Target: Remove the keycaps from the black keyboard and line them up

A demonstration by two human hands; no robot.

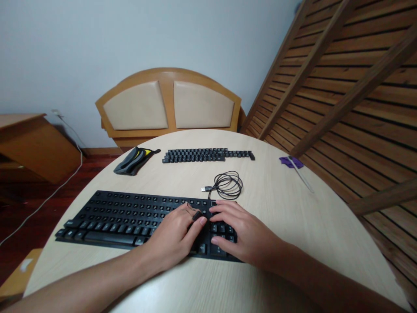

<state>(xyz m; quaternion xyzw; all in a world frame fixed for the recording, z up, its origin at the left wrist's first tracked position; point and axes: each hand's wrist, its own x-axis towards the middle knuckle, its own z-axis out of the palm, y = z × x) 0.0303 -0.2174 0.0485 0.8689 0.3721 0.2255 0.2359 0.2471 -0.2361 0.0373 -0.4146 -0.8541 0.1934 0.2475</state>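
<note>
As hands [174, 230] [249, 232] overlie the rectangular keyboard [120, 211], one pinches a blocky keycap [197, 215].

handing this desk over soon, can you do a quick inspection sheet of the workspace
surface: pale round-edged table, top in plain view
things in hand: black keyboard, upper rows stripped of keycaps, lowest rows still capped; loose keycaps lined up in rows beyond it
clutter: grey-and-yellow item at left; purple cloth with a pale stick at right
hands: left hand pinches a small dark piece, apparently a keycap; right hand spread over the number pad
cables: coiled black USB cable behind the keyboard; white cord at far left
surroundings: padded wooden backrest, slatted wooden panel
</note>
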